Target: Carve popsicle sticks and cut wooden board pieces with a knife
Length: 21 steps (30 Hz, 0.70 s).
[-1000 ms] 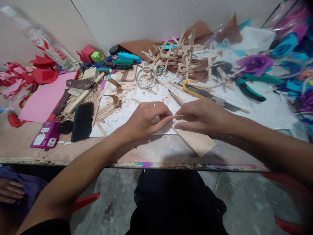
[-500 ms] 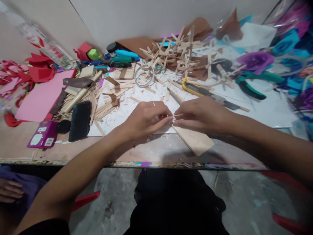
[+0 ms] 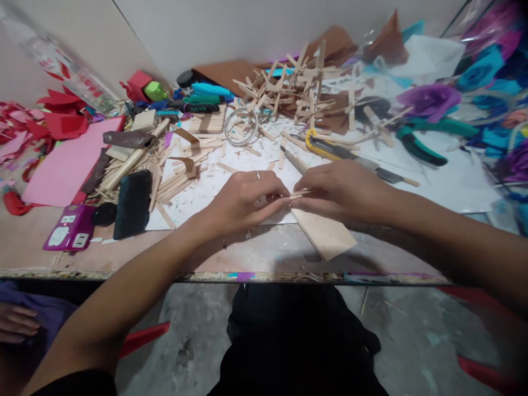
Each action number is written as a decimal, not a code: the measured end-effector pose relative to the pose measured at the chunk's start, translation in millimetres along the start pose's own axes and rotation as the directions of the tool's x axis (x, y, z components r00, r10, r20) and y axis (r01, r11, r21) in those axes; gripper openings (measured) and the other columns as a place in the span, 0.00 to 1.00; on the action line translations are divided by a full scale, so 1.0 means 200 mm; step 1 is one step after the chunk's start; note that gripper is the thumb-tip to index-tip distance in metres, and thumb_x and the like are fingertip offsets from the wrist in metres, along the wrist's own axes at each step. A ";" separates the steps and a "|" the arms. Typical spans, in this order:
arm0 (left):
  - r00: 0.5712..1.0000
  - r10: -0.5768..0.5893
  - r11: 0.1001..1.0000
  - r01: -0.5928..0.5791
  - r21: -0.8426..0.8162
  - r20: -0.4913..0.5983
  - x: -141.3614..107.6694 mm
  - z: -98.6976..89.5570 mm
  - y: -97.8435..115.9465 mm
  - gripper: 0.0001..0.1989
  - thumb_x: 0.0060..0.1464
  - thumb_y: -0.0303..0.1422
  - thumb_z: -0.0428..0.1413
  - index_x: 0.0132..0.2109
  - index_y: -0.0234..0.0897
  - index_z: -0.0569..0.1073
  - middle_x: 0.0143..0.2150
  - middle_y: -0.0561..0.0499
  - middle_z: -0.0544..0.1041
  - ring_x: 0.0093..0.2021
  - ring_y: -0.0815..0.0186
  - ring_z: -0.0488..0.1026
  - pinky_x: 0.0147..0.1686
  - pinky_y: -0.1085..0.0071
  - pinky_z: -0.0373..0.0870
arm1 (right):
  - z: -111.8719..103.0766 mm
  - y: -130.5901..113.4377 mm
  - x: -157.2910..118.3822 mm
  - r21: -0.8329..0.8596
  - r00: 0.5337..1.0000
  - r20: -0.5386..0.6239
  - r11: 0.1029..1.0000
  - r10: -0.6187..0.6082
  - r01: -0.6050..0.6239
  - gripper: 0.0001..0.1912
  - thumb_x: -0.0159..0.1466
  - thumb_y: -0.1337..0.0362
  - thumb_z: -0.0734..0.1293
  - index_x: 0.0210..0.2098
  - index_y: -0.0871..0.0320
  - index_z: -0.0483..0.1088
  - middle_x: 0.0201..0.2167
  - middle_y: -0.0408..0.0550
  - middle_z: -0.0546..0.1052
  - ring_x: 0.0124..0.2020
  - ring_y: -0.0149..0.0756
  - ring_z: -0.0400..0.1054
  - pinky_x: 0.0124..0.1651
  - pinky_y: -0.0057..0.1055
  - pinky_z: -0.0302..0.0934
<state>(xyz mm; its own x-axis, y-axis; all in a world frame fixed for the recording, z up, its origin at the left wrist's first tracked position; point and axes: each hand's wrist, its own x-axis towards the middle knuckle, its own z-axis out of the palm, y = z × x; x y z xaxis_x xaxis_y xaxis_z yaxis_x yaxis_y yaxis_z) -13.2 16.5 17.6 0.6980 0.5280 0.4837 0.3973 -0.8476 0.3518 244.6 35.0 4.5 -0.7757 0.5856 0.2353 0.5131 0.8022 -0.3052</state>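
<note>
A thin wooden craft stick point(image 3: 300, 193) lies pinched between the fingertips of my right hand point(image 3: 346, 190). My left hand point(image 3: 249, 195), with a ring on one finger, is closed at the stick's left end, thumb and forefinger together. The fingertips of both hands nearly meet, so most of the stick is hidden. Beneath them a flat wooden board point(image 3: 324, 234) slants toward the table's front edge. Just behind my right hand lie a yellow-and-black cutter point(image 3: 325, 148) and a dark blade-like tool point(image 3: 390, 175).
A heap of glued craft sticks point(image 3: 289, 91) stands at the back. A roll of clear tape point(image 3: 241, 127), loose sticks point(image 3: 177, 184), a phone point(image 3: 132, 203) and a purple socket block point(image 3: 70, 227) lie leftward. Green-handled pliers point(image 3: 424, 144) rest at right. Another person's hand point(image 3: 18, 322) shows lower left.
Both hands stay almost in place. A little more of the stick shows between the fingertips. The whole view has shifted slightly.
</note>
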 end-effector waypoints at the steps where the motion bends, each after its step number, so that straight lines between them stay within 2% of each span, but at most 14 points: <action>1: 1.000 0.006 1.000 -0.006 -0.001 -0.006 0.00 0.00 0.00 0.08 0.70 0.35 0.58 0.41 0.38 0.78 0.32 0.52 0.81 0.31 0.69 0.77 0.31 0.73 0.67 | 0.00 0.00 0.00 -0.008 1.000 -0.001 1.000 0.006 -0.006 0.19 0.74 0.50 0.66 0.44 0.59 0.80 0.33 0.50 0.83 0.34 0.41 0.75 0.34 0.34 0.51; 5: 1.000 0.019 1.000 -0.019 -0.010 -0.020 0.00 0.00 0.00 0.08 0.69 0.35 0.59 0.41 0.37 0.78 0.32 0.52 0.81 0.30 0.70 0.77 0.30 0.73 0.67 | 0.00 -0.01 0.00 -0.031 1.000 -0.001 0.999 0.020 -0.020 0.18 0.73 0.51 0.67 0.44 0.59 0.80 0.34 0.51 0.83 0.35 0.41 0.75 0.34 0.34 0.50; 13: 1.000 -0.011 1.000 0.011 -0.013 0.027 0.00 0.00 0.00 0.07 0.69 0.34 0.59 0.42 0.37 0.78 0.33 0.52 0.81 0.31 0.70 0.77 0.31 0.73 0.67 | 0.00 0.00 0.00 -0.048 0.998 -0.020 0.997 0.052 -0.053 0.15 0.72 0.56 0.66 0.43 0.59 0.81 0.33 0.50 0.84 0.34 0.42 0.75 0.33 0.34 0.51; 21: 1.000 -0.013 1.000 0.013 -0.016 0.013 -0.01 0.00 -0.01 0.07 0.69 0.34 0.59 0.42 0.36 0.78 0.32 0.52 0.81 0.30 0.70 0.76 0.31 0.73 0.66 | 0.00 0.00 0.00 -0.038 0.999 -0.016 0.998 0.047 -0.048 0.16 0.72 0.56 0.66 0.43 0.60 0.81 0.33 0.51 0.84 0.33 0.41 0.75 0.34 0.34 0.52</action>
<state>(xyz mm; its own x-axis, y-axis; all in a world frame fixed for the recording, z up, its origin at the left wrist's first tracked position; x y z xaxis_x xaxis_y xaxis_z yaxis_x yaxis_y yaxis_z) -14.7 17.8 15.3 0.7007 0.5384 0.4682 0.3970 -0.8394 0.3711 244.5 35.0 5.5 -0.7448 0.6245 0.2352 0.5630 0.7772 -0.2810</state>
